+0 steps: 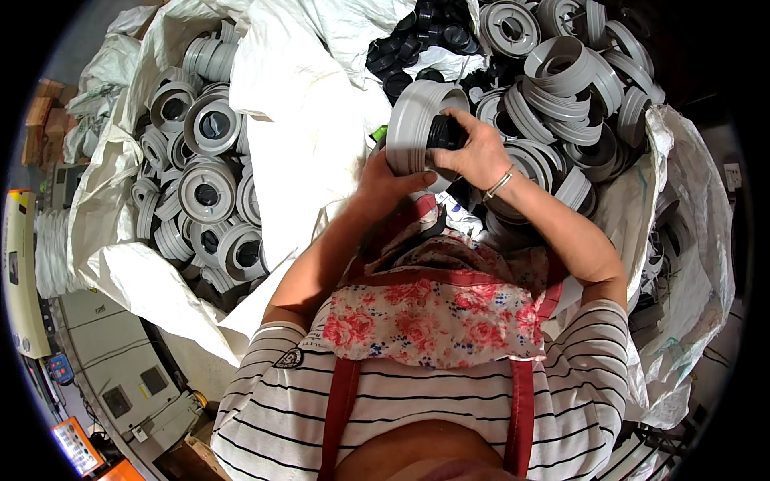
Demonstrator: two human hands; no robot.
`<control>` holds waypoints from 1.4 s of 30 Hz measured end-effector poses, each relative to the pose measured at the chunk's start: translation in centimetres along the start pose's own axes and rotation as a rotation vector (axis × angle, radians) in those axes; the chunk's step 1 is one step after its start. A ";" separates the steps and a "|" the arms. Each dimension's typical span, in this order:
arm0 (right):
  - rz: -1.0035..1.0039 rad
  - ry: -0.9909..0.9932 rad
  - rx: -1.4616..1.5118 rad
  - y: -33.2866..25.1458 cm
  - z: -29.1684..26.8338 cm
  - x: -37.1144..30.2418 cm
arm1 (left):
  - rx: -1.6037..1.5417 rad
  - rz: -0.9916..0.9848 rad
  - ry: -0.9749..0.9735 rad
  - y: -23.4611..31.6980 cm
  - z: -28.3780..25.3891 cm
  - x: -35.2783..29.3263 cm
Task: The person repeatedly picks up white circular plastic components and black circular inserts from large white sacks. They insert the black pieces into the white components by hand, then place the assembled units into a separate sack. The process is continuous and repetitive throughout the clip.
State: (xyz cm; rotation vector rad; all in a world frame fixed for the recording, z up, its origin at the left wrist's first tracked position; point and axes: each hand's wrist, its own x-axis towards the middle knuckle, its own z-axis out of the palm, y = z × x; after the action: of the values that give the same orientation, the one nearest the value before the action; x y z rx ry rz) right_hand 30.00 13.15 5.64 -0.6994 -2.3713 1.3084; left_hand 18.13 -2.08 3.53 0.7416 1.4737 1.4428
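Gray ring (407, 132): held aloft at mid-scene, toward the far side, open face turned right. The left-hand grip (381, 186) is closed on its near-left wall, thumb along the near rim. The right-hand grip (479, 152) pinches a black round piece (443, 132) between thumb and fingers at the ring's open face.

Handling (judged): looks like molded plastic; probably light, stiff, not very fragile. The smooth wall may slip a little; the ridged band should give better purchase. Best hold: outer wall from the left, fingers out of the opening. Black piece: small, likely rigid, best pinched at its edge.

Edges and room: folded cloth of the white sack (301, 144) to the left gives the easiest room. To the right, piled gray rings (561, 64) crowd the right forearm. Black caps (429, 36) lie just beyond, on the far side; the floral apron (437, 317) bounds the near side.
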 end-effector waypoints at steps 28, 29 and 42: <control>-0.192 -0.054 -1.610 9.4 -16.1 8.8 | 0.638 0.979 1.030 10.2 -8.9 0.1; 0.041 -0.198 -1.675 10.6 -17.5 9.4 | 0.400 1.039 0.880 10.4 -8.4 0.3; -0.235 -0.420 -0.182 1.6 -2.6 8.7 | -0.850 -0.148 0.239 -3.3 -1.8 8.0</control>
State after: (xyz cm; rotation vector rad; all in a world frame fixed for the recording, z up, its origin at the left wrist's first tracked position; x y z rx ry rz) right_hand 24.59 20.60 6.17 -0.1889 -2.8276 1.2431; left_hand 13.89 3.91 -1.47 -0.0658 0.8984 1.8686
